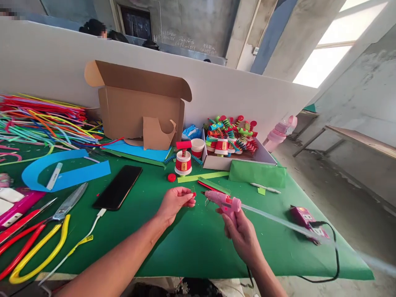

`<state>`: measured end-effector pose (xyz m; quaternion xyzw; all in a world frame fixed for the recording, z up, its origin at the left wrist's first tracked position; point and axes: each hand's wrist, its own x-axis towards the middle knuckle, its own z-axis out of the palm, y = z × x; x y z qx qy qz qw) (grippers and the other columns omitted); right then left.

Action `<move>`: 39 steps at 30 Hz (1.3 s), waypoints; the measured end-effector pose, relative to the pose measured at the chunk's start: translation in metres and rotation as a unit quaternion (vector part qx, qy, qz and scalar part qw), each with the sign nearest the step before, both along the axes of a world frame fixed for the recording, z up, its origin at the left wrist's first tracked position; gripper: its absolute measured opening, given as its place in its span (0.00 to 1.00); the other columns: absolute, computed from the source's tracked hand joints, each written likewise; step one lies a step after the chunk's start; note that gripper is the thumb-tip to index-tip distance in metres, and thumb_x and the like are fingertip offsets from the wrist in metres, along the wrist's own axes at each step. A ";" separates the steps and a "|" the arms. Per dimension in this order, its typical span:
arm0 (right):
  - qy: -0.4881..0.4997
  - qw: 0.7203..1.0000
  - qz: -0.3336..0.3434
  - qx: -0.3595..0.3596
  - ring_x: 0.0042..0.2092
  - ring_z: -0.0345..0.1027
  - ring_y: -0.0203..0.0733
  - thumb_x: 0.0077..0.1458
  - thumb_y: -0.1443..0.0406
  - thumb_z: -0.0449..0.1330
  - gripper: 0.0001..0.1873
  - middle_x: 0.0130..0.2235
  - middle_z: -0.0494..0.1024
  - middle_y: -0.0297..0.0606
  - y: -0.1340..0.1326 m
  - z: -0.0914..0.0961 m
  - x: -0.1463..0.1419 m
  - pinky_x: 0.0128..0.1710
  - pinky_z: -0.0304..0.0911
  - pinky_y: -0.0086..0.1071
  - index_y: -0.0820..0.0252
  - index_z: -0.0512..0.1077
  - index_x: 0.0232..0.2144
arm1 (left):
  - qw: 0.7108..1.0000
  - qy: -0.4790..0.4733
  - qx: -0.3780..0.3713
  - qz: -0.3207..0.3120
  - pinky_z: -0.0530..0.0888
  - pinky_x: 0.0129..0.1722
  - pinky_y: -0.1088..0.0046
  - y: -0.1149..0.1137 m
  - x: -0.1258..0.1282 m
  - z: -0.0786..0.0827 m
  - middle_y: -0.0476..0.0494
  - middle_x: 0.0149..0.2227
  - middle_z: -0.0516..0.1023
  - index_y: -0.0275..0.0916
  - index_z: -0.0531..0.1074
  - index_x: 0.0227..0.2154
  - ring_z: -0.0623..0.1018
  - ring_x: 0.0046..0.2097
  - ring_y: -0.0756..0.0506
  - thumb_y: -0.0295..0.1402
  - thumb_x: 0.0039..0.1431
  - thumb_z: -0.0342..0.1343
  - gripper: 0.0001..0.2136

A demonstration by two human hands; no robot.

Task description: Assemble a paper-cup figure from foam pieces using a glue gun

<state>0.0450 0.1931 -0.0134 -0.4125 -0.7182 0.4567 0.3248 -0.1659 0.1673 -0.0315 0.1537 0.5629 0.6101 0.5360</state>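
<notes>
A tiny red piece [194,194] is pinched at the very tips of the thumb and fingers of the left hand [175,202]. Most of it is covered by the fingers, so its shape cannot be told. It is held up over the green table [204,251], on the side of the hand that is turned to the pink glue gun [220,199]. The glue gun is gripped by its handle in the right hand [243,233], with the fingers curled around it; whether the trigger is squeezed cannot be told. The gun's tip is pointed at the red piece, and a small gap is left between them. Just past the hands, a red strip and a green strip [216,186] are laid side by side. Behind the left hand, a red round cap [171,177] is set near a little cup toy [183,165] with springy arms. Farther back, a white box [216,162] is filled with more bright toys [233,138]. To the left, a black phone [118,187] and big scissors [62,218] are laid down.
</notes>
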 end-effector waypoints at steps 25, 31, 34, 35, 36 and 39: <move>-0.104 0.961 0.048 0.253 0.35 0.79 0.45 0.64 0.64 0.50 0.10 0.39 0.82 0.43 -0.003 -0.019 -0.012 0.34 0.72 0.30 0.58 0.70 0.43 | 1.000 -0.001 -0.008 -0.004 0.78 0.27 0.77 0.001 -0.001 -0.001 0.46 0.20 0.78 0.31 0.74 0.24 0.78 0.22 0.51 0.22 0.42 0.70 0.09; -0.136 0.954 0.047 0.264 0.35 0.78 0.45 0.64 0.64 0.48 0.12 0.39 0.82 0.44 -0.004 -0.018 -0.012 0.32 0.72 0.31 0.58 0.68 0.46 | 1.000 -0.002 -0.007 -0.004 0.78 0.26 0.77 0.001 -0.002 -0.002 0.46 0.20 0.79 0.31 0.74 0.24 0.78 0.22 0.51 0.22 0.42 0.70 0.09; -0.138 0.951 0.049 0.271 0.36 0.79 0.45 0.65 0.64 0.47 0.12 0.41 0.82 0.44 -0.004 -0.018 -0.012 0.32 0.72 0.30 0.58 0.68 0.45 | 1.000 -0.001 -0.010 -0.006 0.78 0.26 0.76 0.000 -0.001 -0.001 0.46 0.20 0.79 0.31 0.74 0.24 0.78 0.22 0.51 0.21 0.43 0.70 0.09; -0.137 0.951 0.049 0.274 0.36 0.78 0.45 0.66 0.64 0.47 0.12 0.40 0.82 0.44 -0.004 -0.017 -0.012 0.33 0.72 0.30 0.58 0.68 0.45 | 1.000 0.000 -0.010 -0.006 0.78 0.26 0.76 0.000 -0.001 0.000 0.46 0.20 0.79 0.31 0.74 0.23 0.78 0.22 0.51 0.21 0.43 0.69 0.08; -0.137 0.950 0.049 0.278 0.36 0.78 0.44 0.66 0.64 0.47 0.12 0.40 0.82 0.44 -0.004 -0.017 -0.012 0.33 0.71 0.30 0.58 0.69 0.44 | 1.000 0.001 -0.010 -0.006 0.78 0.26 0.76 0.000 -0.001 0.000 0.46 0.20 0.79 0.31 0.74 0.23 0.77 0.22 0.51 0.21 0.43 0.69 0.08; -0.142 0.947 0.044 0.286 0.34 0.77 0.43 0.66 0.63 0.47 0.12 0.38 0.81 0.42 -0.005 -0.015 -0.012 0.33 0.71 0.30 0.58 0.69 0.44 | 1.000 0.001 -0.007 -0.007 0.78 0.26 0.76 0.000 -0.001 -0.001 0.45 0.20 0.79 0.31 0.74 0.24 0.78 0.22 0.51 0.20 0.44 0.68 0.07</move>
